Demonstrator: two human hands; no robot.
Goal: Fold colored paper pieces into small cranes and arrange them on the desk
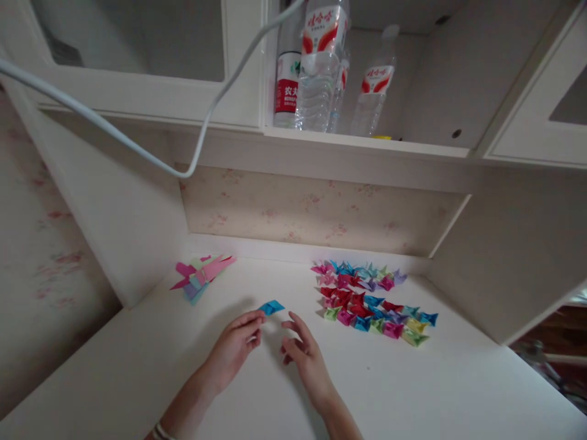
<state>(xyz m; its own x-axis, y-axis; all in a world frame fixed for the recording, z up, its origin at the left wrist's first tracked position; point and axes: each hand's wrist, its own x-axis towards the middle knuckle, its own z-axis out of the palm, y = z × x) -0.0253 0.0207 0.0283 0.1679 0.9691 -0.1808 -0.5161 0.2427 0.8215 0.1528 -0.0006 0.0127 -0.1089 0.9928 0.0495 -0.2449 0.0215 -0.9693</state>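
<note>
Blue folded paper (274, 307) in the left hand's fingertips

Small and vividly blue, the paper has a slanted, diamond-like outline that narrows to a sharp point on its right. Creases divide its surface into brighter and darker facets, with a deeper blue patch along the fold near the middle. Its near left corner is covered by fingers, so the whole shape cannot be made out.

It is held over the middle of the white desk (261, 385), farther from the viewer than both hands. The left hand (235, 347) pinches it at that near left corner between thumb and fingers. The right hand (305, 353) is open, its fingers loosely bent and apart; the forefinger's tip is just beside the paper's right point, with a slight gap between them.

To the far right, folded paper pieces (360, 310) stand in close rows, in red, pink, blue, green, yellow and purple; some share the held paper's blue. On the far left of the desk lies a loose, overlapping pile of paper strips (199, 278) in pinks, pale green, light blue and lavender.
</note>
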